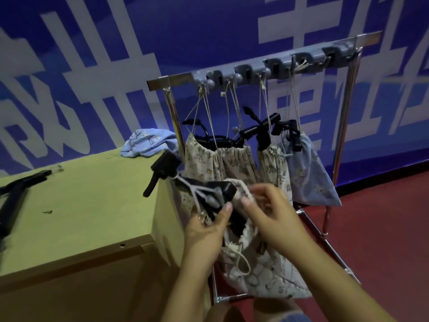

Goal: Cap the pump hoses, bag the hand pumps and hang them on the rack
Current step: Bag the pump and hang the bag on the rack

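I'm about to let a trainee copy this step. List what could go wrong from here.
1. The pump juts well out of the bag in hand; the left hand holds it at the bag's mouth while the right hand pinches the rim. Cinching the cord now may leave it loose enough to slip out.
2. Three filled bags already crowd the rack; hanging another could snag their cords.
3. One pump lies at the table's edge and might get knocked off.

Both forearms reach forward and up from the lower frame edge. Left hand [205, 231]: fingers curled, thumb raised, gripping. Right hand [270, 212]: palm down, fingers bent inward in a pinch.
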